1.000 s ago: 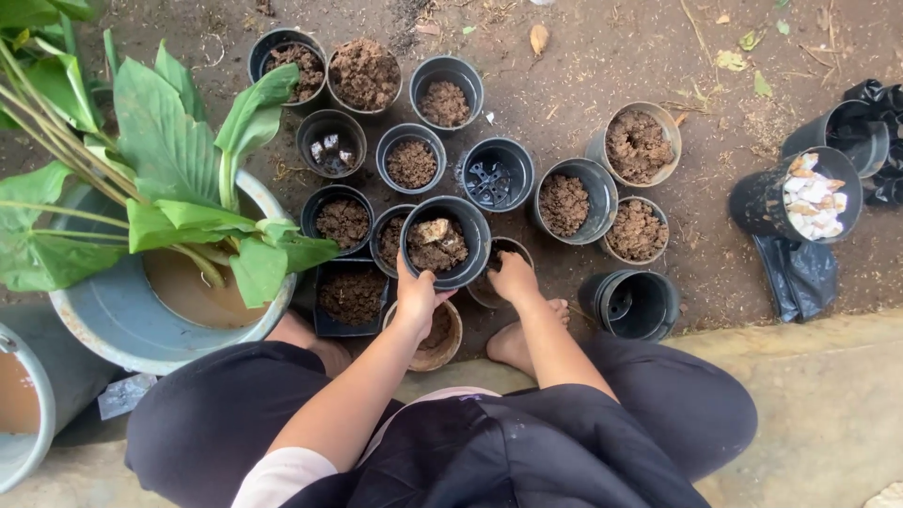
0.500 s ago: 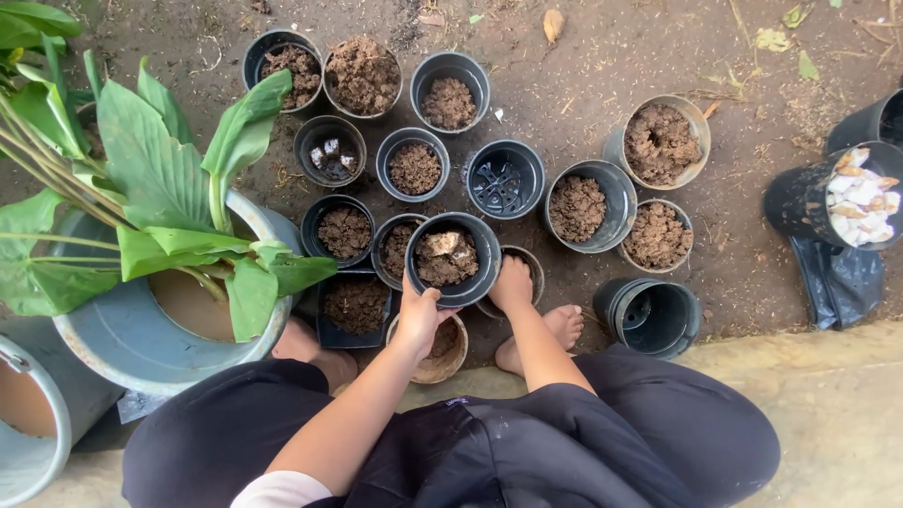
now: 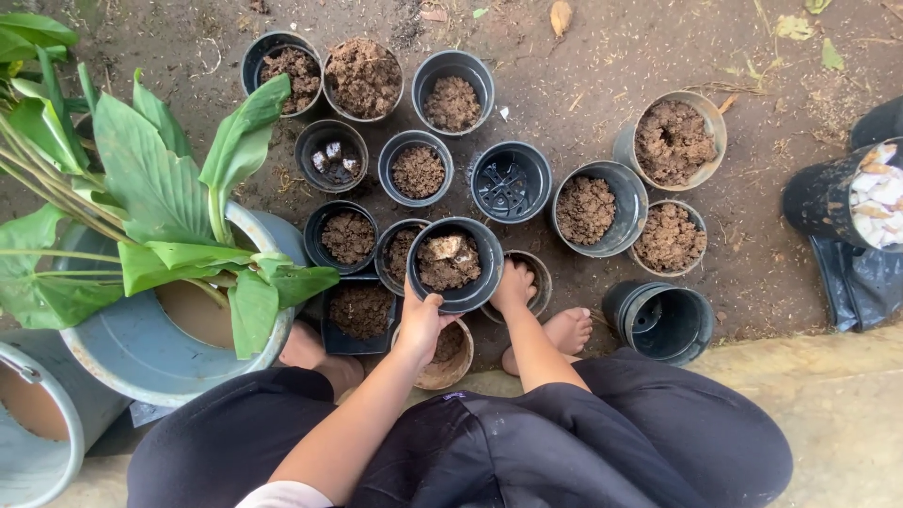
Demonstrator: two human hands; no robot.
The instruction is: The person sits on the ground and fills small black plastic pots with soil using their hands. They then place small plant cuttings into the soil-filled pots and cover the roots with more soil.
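Head view: our left hand [image 3: 420, 320] grips the near rim of the black pot [image 3: 453, 264], soil-heavy yet thin-walled, so we'd hold both sides, while our right hand [image 3: 514, 285] rests curled at its right edge.

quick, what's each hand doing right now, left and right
Left hand: closed on the near rim of the black pot of soil.
Right hand: reaching into the brown pot; grip cannot be told.

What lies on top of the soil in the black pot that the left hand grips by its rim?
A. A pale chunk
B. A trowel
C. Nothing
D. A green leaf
A: a pale chunk sits on the brown soil in the black pot, whose near rim the left hand grips.
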